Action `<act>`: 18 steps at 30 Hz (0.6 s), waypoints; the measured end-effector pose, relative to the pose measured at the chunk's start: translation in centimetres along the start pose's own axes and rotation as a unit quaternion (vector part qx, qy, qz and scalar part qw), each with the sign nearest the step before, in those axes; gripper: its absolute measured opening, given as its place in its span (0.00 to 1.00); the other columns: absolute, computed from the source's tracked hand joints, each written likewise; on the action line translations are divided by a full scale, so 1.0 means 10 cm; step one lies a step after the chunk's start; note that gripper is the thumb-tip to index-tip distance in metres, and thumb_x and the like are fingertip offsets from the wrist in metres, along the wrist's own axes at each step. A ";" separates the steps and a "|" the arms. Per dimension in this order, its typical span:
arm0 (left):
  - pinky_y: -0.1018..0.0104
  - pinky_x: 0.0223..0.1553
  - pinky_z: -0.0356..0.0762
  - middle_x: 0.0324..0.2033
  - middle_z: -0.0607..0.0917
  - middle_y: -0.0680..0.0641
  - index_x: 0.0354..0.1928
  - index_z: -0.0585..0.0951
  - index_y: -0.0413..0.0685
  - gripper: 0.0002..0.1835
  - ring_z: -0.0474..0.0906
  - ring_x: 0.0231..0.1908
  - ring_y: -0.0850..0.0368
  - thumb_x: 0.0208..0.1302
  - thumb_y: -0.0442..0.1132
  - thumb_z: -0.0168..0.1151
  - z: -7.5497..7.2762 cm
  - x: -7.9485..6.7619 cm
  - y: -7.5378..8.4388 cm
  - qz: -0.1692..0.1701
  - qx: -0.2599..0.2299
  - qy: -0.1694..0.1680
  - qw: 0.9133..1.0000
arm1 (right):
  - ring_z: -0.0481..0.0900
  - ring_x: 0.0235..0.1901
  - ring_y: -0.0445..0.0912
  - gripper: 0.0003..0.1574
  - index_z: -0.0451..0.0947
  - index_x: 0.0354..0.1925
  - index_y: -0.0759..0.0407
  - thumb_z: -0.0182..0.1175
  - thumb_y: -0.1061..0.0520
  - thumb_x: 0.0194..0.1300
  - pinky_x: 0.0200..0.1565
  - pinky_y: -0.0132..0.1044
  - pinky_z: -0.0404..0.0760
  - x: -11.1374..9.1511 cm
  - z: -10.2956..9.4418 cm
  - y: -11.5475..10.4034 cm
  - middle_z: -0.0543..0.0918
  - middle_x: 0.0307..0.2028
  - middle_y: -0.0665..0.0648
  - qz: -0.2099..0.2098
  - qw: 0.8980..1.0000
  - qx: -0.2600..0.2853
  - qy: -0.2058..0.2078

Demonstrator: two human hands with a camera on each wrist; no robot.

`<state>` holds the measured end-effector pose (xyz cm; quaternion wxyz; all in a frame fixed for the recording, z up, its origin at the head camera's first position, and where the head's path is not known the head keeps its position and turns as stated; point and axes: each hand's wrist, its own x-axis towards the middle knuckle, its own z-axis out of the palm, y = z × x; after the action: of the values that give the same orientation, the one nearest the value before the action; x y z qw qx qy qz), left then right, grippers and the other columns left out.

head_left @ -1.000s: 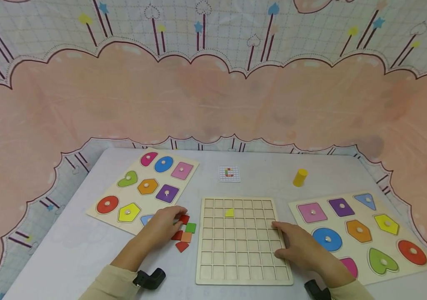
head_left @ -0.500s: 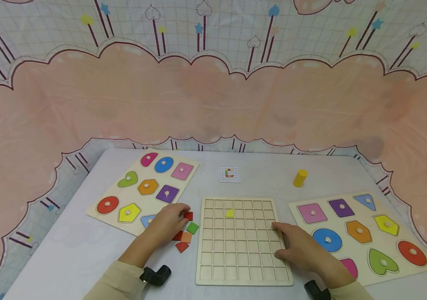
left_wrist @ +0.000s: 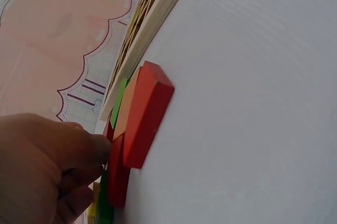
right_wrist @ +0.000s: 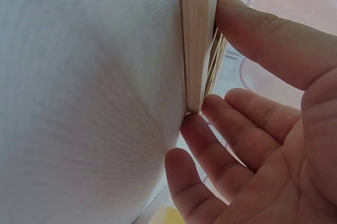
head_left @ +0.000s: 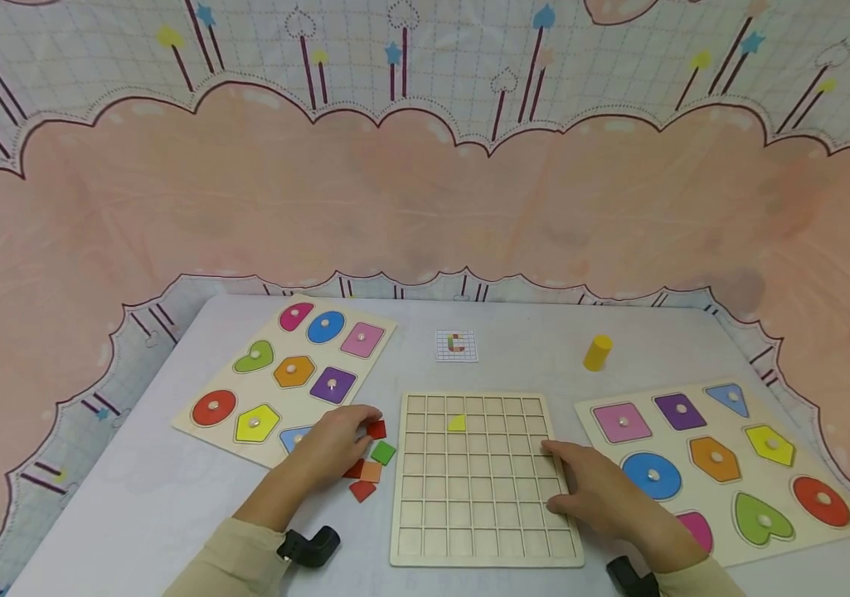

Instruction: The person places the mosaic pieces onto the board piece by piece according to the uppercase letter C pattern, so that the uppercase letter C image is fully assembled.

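Note:
My left hand (head_left: 333, 439) bends over several small colored blocks left of the grid board. Its finger and thumb sit on either side of a red block (head_left: 376, 429). A green block (head_left: 383, 452), an orange block (head_left: 370, 472) and a red wedge-shaped block (head_left: 361, 492) lie beside it. In the left wrist view, the curled fingers partly hide green and yellow blocks. My right hand (head_left: 599, 493) rests on the right edge of the wooden grid board (head_left: 484, 481), thumb and fingertips touching it. A yellow block (head_left: 457, 424) sits in an upper cell of the board.
A knobbed shape puzzle (head_left: 268, 381) lies at the left, partly under my left hand. Another shape puzzle (head_left: 716, 414) lies at the right, near my right arm. Behind the board are a small pattern card (head_left: 457, 356) and a yellow cylinder (head_left: 598, 353).
My left hand has shifted slightly right along with the red block. The green block has turned and slid a little to the right. My right hand and the board have stayed put.

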<state>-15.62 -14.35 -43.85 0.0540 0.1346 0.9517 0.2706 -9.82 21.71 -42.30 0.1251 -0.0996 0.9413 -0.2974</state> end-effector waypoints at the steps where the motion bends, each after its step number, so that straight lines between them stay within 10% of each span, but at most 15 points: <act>1: 0.53 0.53 0.81 0.47 0.84 0.46 0.55 0.82 0.41 0.18 0.79 0.49 0.49 0.63 0.30 0.68 0.00 0.01 0.00 0.000 0.000 -0.003 1.000 | 0.68 0.65 0.66 0.46 0.70 0.66 0.66 0.77 0.58 0.51 0.63 0.63 0.67 0.00 0.00 0.00 0.75 0.63 0.65 0.001 1.000 -0.001 0.000; 18: 0.52 0.54 0.79 0.48 0.84 0.46 0.55 0.82 0.41 0.18 0.78 0.50 0.49 0.63 0.31 0.67 0.00 0.05 0.03 0.001 0.007 -0.002 1.000 | 0.68 0.65 0.66 0.46 0.70 0.67 0.66 0.76 0.58 0.52 0.63 0.63 0.67 0.00 -0.02 0.00 0.75 0.63 0.65 -0.002 1.000 0.004 -0.003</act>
<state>-16.00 -13.97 -43.72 0.0546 0.1365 0.9534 0.2633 -9.88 21.84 -42.14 0.1279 -0.1020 0.9395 -0.3011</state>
